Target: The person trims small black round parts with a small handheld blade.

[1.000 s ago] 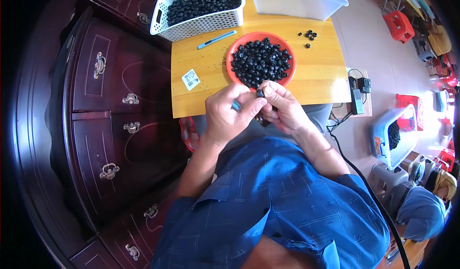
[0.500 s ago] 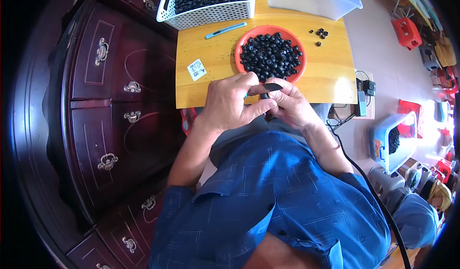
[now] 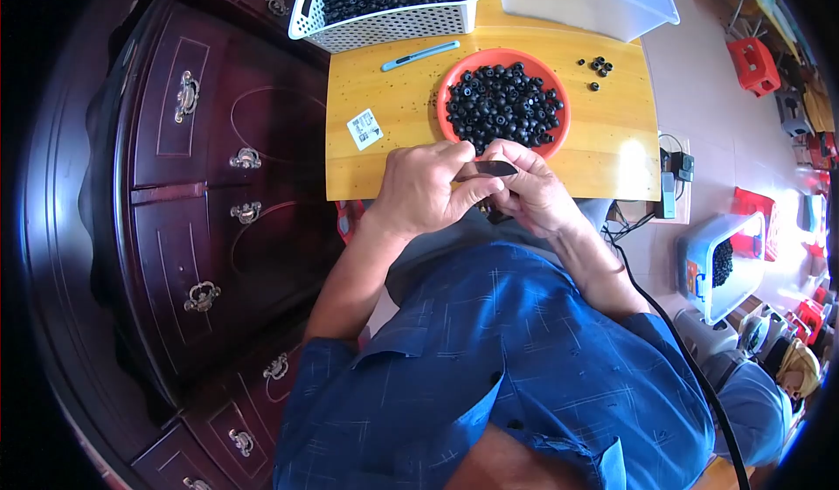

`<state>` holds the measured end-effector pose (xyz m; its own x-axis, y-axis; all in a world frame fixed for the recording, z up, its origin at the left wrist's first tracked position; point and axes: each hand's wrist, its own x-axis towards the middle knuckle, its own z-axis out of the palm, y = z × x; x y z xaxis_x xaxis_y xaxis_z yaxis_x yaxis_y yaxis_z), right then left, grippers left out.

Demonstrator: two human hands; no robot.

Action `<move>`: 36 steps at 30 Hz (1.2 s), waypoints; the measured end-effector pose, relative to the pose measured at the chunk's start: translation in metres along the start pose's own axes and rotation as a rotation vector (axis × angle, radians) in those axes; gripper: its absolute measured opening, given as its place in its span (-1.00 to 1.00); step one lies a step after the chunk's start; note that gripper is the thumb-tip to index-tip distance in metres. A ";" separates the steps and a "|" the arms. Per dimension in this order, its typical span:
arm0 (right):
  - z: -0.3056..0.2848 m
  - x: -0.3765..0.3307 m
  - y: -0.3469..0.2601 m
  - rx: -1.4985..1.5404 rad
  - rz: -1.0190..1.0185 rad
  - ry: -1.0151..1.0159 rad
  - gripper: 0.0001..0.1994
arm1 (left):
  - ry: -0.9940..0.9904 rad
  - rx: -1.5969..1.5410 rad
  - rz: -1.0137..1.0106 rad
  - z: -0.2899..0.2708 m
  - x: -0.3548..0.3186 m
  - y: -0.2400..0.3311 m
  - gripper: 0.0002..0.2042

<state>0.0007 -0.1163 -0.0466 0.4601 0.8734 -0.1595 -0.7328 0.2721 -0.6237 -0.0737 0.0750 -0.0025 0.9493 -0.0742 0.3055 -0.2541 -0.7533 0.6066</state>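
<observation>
Both my hands meet in front of the bowl, at the near edge of the table. My left hand [image 3: 424, 184] is closed round a small knife, its dark blade [image 3: 491, 168] pointing right across the fingers of my right hand. My right hand [image 3: 540, 195] is pinched with its fingertips under the blade; the small black round part in it is mostly hidden now. Just beyond my hands stands an orange-red bowl [image 3: 565, 123], heaped with small black ring-like parts [image 3: 500, 106].
On the wooden table [image 3: 402, 158] are a blue utility cutter [image 3: 420, 56], a white printed label [image 3: 364, 129] and several loose black parts [image 3: 599, 65]. A white perforated basket [image 3: 402, 30] of black parts and a clear plastic bin [image 3: 581, 1] stand behind. Dark drawers [image 3: 175, 254] line the left.
The view has shifted slightly, so the table sits a little lower and to the right. The blade has turned to show more of its flat side; the black part by my thumb is less visible.
</observation>
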 end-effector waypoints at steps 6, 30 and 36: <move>0.009 0.003 -0.003 0.060 0.025 0.096 -0.80 | 0.016 -0.164 -0.066 -0.007 0.013 0.003 -0.67; -0.011 0.005 -0.009 0.070 0.015 0.094 -0.72 | -0.036 -0.889 -0.402 0.008 0.025 -0.003 -0.92; -0.018 0.007 -0.012 0.112 0.034 0.113 -0.72 | -0.092 -0.624 -0.258 0.007 0.038 -0.008 -0.87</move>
<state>0.0215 -0.1210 -0.0540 0.4833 0.8334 -0.2681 -0.7972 0.2924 -0.5281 -0.0342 0.0732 -0.0008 0.9987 -0.0188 0.0473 -0.0504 -0.2384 0.9699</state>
